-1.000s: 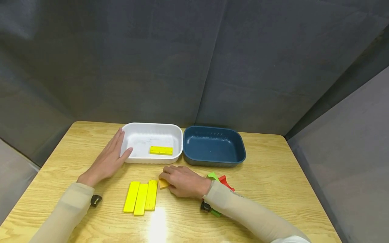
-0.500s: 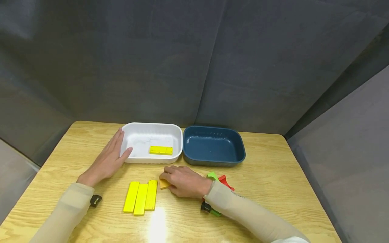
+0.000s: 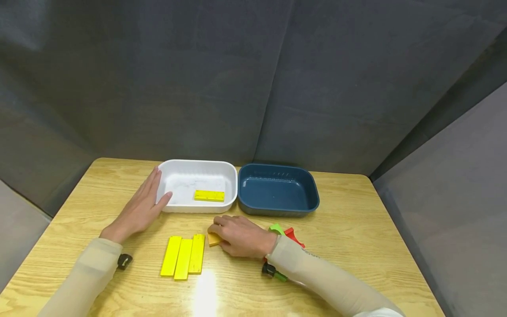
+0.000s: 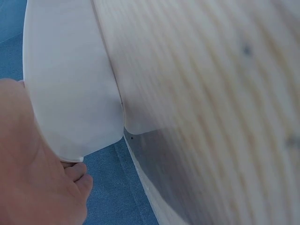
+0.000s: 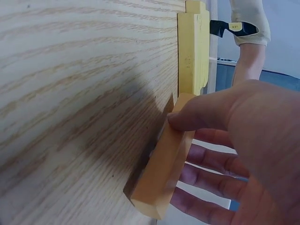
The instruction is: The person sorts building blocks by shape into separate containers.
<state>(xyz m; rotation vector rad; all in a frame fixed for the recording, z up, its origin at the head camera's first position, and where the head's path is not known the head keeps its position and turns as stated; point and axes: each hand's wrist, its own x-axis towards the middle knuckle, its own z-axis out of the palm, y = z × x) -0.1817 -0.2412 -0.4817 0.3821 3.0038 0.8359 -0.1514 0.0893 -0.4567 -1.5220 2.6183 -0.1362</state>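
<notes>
The left hand (image 3: 138,207) rests on the left end of the white tray (image 3: 200,208), fingers straight along its wall and thumb over the rim. In the left wrist view that hand (image 4: 37,159) lies against the white wall (image 4: 70,79). The right hand (image 3: 241,237) pinches an orange block (image 3: 214,239) on the table, right of three yellow strips (image 3: 183,259) lying side by side. In the right wrist view the thumb of the right hand (image 5: 234,150) presses one face of the orange block (image 5: 164,164), fingers behind it, beside the yellow strips (image 5: 187,51).
A yellow piece (image 3: 209,195) lies inside the white tray. The dark blue tray (image 3: 278,211) stands against its right side. Light green (image 3: 277,228) and red (image 3: 294,236) pieces lie beside the right forearm, partly hidden by it. Grey cloth (image 3: 198,88) hangs behind the table.
</notes>
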